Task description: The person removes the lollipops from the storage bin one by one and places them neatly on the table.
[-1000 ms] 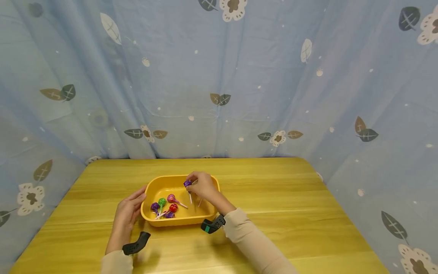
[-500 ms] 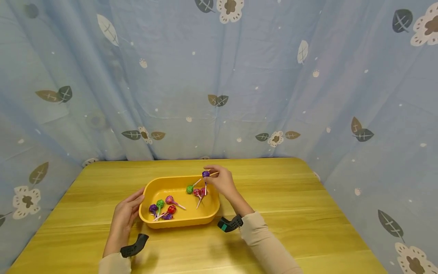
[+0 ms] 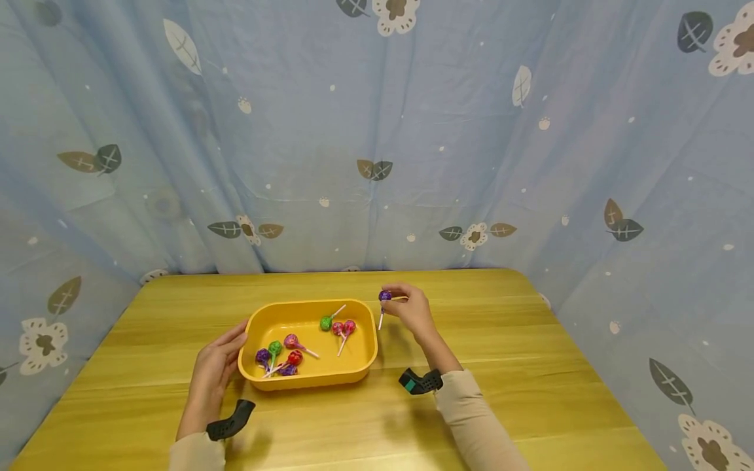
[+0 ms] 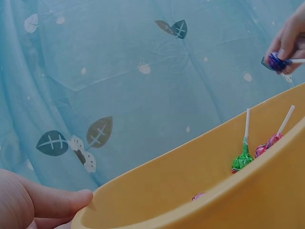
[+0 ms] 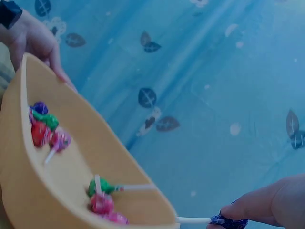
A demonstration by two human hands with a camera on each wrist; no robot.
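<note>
My left hand (image 3: 215,363) lies against the outer left end of a yellow plastic basket (image 3: 306,379), its fingertips touching the rim. To the right of the basket, my right hand (image 3: 412,307) pinches a purple-wrapped lollipop (image 3: 385,296) by its head, the white stick pointing down. In the left wrist view this purple lollipop (image 4: 277,62) shows beyond the basket. Inside the basket, a green lollipop (image 3: 326,322) and two pink lollipops (image 3: 338,329) lie toward the right. A red lollipop (image 3: 295,357), another green lollipop (image 3: 275,348) and several purple and pink ones are at the left.
The basket stands on a yellow wood-grain table (image 3: 501,366). A blue curtain (image 3: 330,131) with leaf and flower prints hangs behind the table and along both sides. Each wrist carries a black camera mount (image 3: 421,381).
My right hand has moved from over the basket out past its right rim, carrying the purple lollipop. The green and pink lollipops at the basket's right have come into sight. My left hand stays at the basket.
</note>
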